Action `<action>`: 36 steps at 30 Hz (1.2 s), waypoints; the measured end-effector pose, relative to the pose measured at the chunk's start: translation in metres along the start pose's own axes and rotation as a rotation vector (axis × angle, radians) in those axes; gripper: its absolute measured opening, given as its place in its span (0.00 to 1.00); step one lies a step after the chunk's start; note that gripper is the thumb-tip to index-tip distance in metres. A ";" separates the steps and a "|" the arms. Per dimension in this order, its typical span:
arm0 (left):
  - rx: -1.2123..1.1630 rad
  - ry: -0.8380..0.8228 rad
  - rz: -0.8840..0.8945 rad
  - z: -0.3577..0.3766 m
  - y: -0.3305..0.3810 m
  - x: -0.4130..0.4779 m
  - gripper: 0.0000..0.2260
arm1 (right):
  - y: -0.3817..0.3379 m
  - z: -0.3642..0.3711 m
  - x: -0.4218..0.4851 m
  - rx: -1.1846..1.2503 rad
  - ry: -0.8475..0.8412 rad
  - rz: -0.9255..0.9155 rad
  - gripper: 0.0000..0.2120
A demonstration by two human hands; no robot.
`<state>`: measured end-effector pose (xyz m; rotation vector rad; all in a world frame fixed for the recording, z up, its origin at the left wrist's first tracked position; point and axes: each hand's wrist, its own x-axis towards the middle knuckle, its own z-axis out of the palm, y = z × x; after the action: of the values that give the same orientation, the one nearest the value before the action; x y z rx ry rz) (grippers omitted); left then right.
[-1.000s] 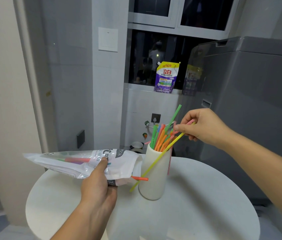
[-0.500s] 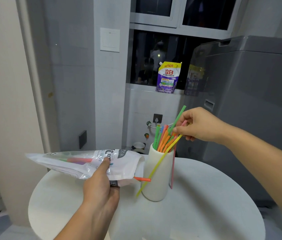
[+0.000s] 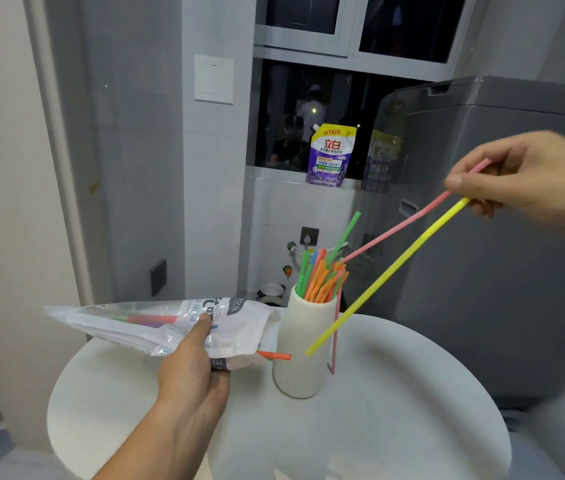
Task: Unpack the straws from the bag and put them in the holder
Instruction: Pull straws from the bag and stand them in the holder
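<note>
Straws (image 3: 322, 280) upright in white holder (image 3: 303, 344) on round tabletop (image 3: 395, 427), right hand (image 3: 523, 178) fingers pinching yellow straw (image 3: 388, 275) and pink straw (image 3: 398, 226), raised, left hand (image 3: 192, 372) gripping bag (image 3: 156, 325) beside holder, orange straw (image 3: 274, 355) poking out

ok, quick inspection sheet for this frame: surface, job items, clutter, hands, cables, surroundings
Surface: round white table, bare apart from the holder.
Job's things: cream holder upright, full of straws; one pink straw hangs outside its wall; bag has straws inside, orange straw poking out.
Clutter: nothing seen.
Grippers: left hand holds the bag; right hand pinches a yellow straw and a second pink straw, raised.
Cables: nothing seen.
Surroundings: washing machine on the right, detergent pouch on sill.
</note>
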<state>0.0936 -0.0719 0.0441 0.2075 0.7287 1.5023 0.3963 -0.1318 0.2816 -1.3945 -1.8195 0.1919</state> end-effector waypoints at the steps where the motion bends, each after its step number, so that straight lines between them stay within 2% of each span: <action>1: 0.002 -0.004 0.007 0.000 0.000 0.001 0.14 | -0.003 -0.006 -0.001 -0.004 -0.002 -0.017 0.04; 12: -0.018 -0.022 0.038 -0.001 0.003 -0.001 0.15 | -0.019 -0.038 -0.006 -0.058 0.019 -0.154 0.04; 16: -0.009 -0.018 0.019 0.001 0.004 -0.004 0.10 | -0.019 -0.033 -0.002 -0.032 0.004 -0.170 0.03; 19: -0.004 -0.019 0.018 0.000 0.005 -0.004 0.13 | -0.017 -0.024 0.003 -0.033 -0.042 -0.153 0.01; 21: 0.000 -0.011 0.018 0.000 0.006 -0.003 0.15 | -0.014 -0.018 0.008 -0.059 -0.074 -0.134 0.04; 23: 0.000 -0.005 0.013 -0.001 0.006 -0.002 0.15 | -0.013 -0.011 0.012 -0.063 -0.124 -0.117 0.07; 26: -0.004 0.005 0.011 -0.002 0.006 0.000 0.16 | -0.017 0.003 0.018 -0.053 -0.189 -0.094 0.04; 32: -0.003 -0.014 -0.003 -0.002 0.003 0.003 0.15 | -0.013 0.044 0.033 -0.220 -0.276 -0.009 0.04; 36: -0.007 -0.026 -0.002 -0.004 0.004 0.004 0.15 | -0.005 0.067 0.035 -0.250 -0.275 0.021 0.03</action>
<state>0.0875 -0.0693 0.0426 0.2202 0.7027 1.4972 0.3459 -0.0801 0.2581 -1.6252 -2.1123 0.1786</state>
